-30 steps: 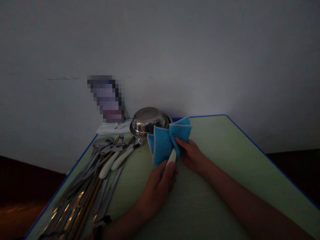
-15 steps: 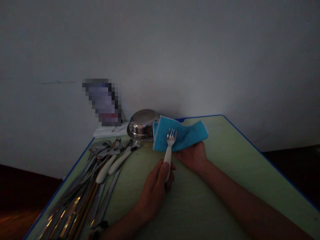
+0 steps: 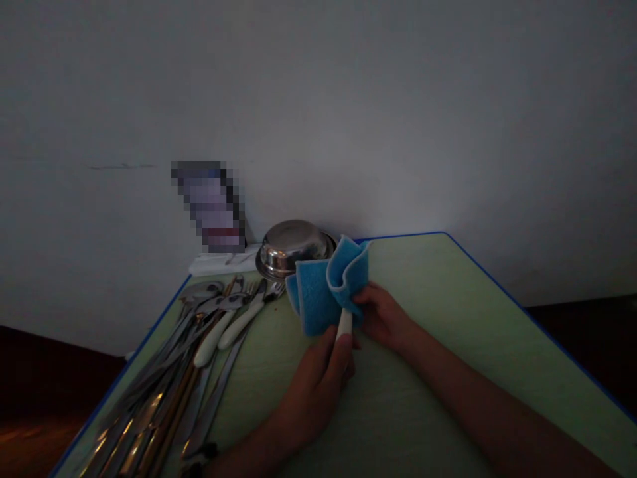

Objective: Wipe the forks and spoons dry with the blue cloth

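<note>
My left hand (image 3: 321, 375) is closed round the white handle of a fork (image 3: 344, 325), held above the middle of the table. The fork's metal head is hidden inside a folded blue cloth (image 3: 316, 295) with a pale edge. My right hand (image 3: 381, 315) pinches that cloth round the fork from the right side. Left of my hands lies a pile of cutlery (image 3: 174, 372), with spoons, forks, knives and chopsticks. Two white-handled pieces are on top of it.
An upturned metal bowl (image 3: 293, 245) stands at the back of the pale green table (image 3: 448, 318), close to the wall. A blurred-out upright object (image 3: 212, 206) leans there on the left, above a white strip (image 3: 219, 262). Blue edging runs round the table.
The blue cloth has been folded over the fork's head, which was bare in front of it before. My right hand has turned and come in closer to the handle.
</note>
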